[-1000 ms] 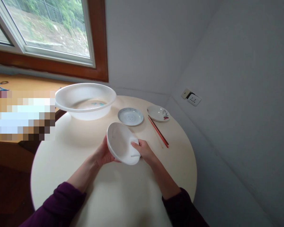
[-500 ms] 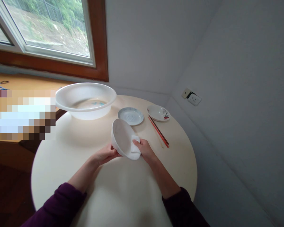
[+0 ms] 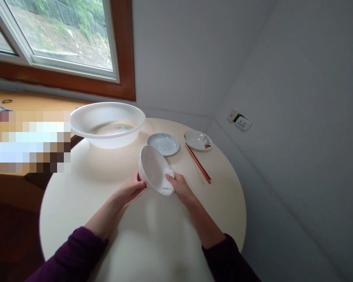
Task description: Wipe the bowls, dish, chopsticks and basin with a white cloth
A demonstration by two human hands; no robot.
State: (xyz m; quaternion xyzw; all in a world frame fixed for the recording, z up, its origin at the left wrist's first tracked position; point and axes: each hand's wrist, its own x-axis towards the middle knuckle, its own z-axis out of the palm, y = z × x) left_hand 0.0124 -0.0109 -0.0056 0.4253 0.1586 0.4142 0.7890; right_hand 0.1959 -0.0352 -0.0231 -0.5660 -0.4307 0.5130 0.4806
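A white bowl point(image 3: 151, 166) is held tilted above the round cream table point(image 3: 106, 219), its inside facing left and up. My left hand point(image 3: 132, 188) grips the bowl's lower rim from the left. My right hand point(image 3: 179, 186) presses a folded white cloth point(image 3: 167, 181) against the bowl's right edge.
A large translucent white basin point(image 3: 107, 124) stands at the table's far left. Behind the bowl lie a pale blue saucer point(image 3: 163, 143), a small white dish with a red mark point(image 3: 197, 140) and red chopsticks point(image 3: 197, 162). A grey wall with a socket point(image 3: 242, 123) runs close on the right.
The bowl has moved slightly away from me and turned more on edge. My left hand shifted from behind it to its lower rim. The cloth stays at the right edge.
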